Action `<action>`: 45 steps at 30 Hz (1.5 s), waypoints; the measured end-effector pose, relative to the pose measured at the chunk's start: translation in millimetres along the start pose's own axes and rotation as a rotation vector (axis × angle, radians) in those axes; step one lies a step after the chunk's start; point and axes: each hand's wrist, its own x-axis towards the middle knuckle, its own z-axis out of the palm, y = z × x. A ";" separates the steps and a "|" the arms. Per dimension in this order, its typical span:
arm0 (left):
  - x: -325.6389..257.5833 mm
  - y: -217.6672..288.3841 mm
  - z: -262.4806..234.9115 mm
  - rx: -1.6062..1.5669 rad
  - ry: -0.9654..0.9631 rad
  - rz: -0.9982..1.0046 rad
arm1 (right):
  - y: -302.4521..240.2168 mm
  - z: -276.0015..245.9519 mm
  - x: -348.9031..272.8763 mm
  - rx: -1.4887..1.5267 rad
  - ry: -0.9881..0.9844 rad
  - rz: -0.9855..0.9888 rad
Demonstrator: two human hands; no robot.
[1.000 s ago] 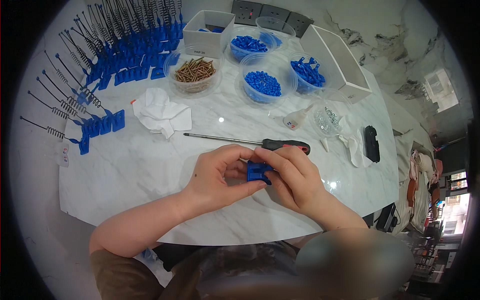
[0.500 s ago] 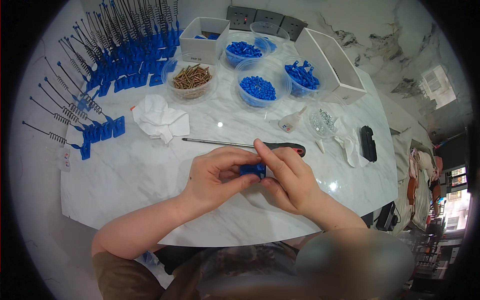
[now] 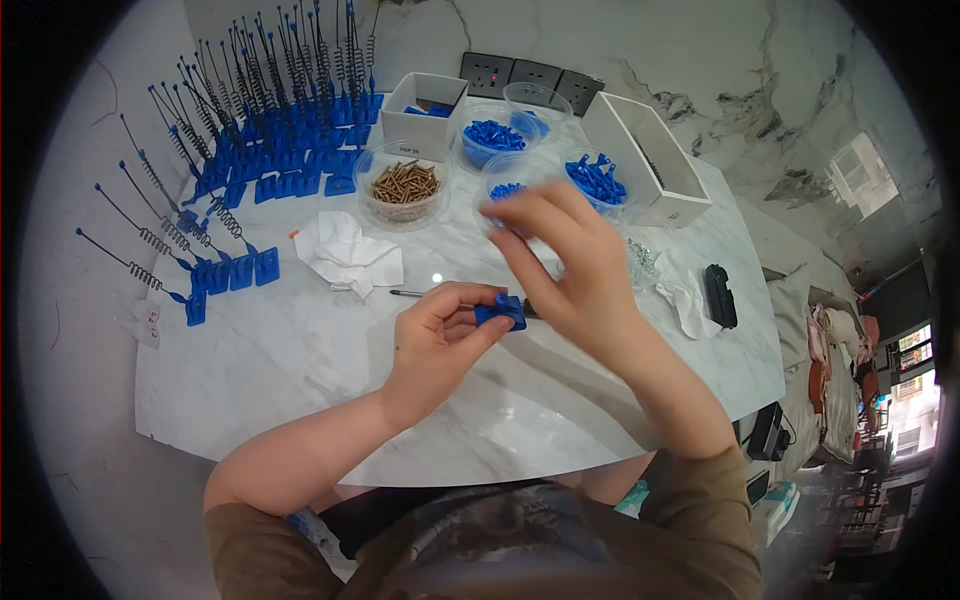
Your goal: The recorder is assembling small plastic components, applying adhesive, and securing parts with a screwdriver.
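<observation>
My left hand (image 3: 440, 340) pinches a small blue plastic base (image 3: 505, 315) between thumb and fingers, above the near middle of the marble table. Raised to the far right of it is my right hand (image 3: 570, 265), its thumb and fingers apart and slightly blurred, with nothing visible between them. Its fingertips hang over the near side of a clear tub of small blue caps (image 3: 505, 189), most of which the hand covers. Behind the blue base lies a screwdriver (image 3: 405, 293), with its shaft pointing left and its handle mostly hidden.
Blue bases with springy black stalks (image 3: 300, 140) crowd the far left. Further back are a tub of brass-coloured screws (image 3: 405, 183), tubs of blue parts (image 3: 596, 182) and two white boxes (image 3: 650, 150). Crumpled tissue (image 3: 350, 255) and a black case (image 3: 719, 297) lie at the sides.
My right hand has left the blue base and moved up and away over the tub of caps. My left hand keeps the base, now more exposed. The view has shifted slightly.
</observation>
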 end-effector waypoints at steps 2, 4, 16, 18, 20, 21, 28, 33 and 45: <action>0.8 2.6 3.9 0.005 -0.026 -0.011 | 12.0 15.2 37.0 -0.152 -0.070 -0.053; 2.9 2.8 4.5 0.020 -0.046 -0.024 | 39.9 45.1 66.5 -0.230 -0.148 -0.085; 9.8 -4.6 -6.7 -0.088 0.015 -0.095 | 57.9 116.5 110.9 -0.582 -0.699 -0.150; 12.8 -9.2 -9.4 -0.176 0.040 -0.057 | 52.6 113.6 114.7 -0.619 -0.735 -0.141; 13.1 -7.1 -8.9 -0.179 0.044 -0.079 | 53.0 112.6 115.9 -0.655 -0.764 -0.136; 13.4 -5.6 -8.2 -0.181 0.050 -0.100 | 53.0 112.3 115.8 -0.673 -0.744 -0.188; 15.0 0.3 -6.0 -0.224 0.125 -0.163 | 56.5 120.1 121.7 -0.666 -0.768 -0.187; 14.5 -4.2 -5.1 -0.199 0.086 -0.090 | 53.8 122.1 122.4 -0.663 -0.761 -0.143; 14.2 -2.7 -4.6 -0.163 0.021 -0.067 | 72.8 117.0 129.4 -0.618 -0.832 -0.141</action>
